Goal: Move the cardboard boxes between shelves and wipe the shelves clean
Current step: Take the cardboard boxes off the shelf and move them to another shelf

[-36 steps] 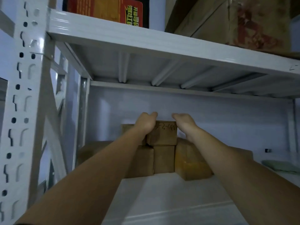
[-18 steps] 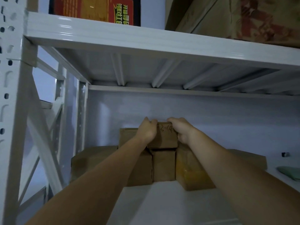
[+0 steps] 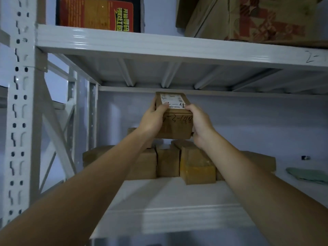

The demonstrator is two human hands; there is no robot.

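Note:
A small cardboard box (image 3: 176, 124) with a white label and handwritten numbers hangs in the air above the stack, tilted toward me. My left hand (image 3: 152, 119) grips its left side and my right hand (image 3: 199, 124) grips its right side, thumbs on the top face. Below it, several brown cardboard boxes (image 3: 166, 162) stand in a row at the back of the white shelf (image 3: 170, 201). A yellowish taped box (image 3: 197, 167) sits at the front of that row. A green cloth (image 3: 307, 174) lies on the shelf at the far right.
A white shelf board (image 3: 177, 47) runs overhead, carrying a red and orange box (image 3: 96, 14) and a large printed carton (image 3: 253, 18). The perforated white upright (image 3: 19, 121) and a diagonal brace stand at the left. A small dark object (image 3: 305, 158) sits by the back wall.
Both hands closed round the top box and lifted it off the stack, tipping it toward me so its labelled top shows. The camera moved closer to the shelf.

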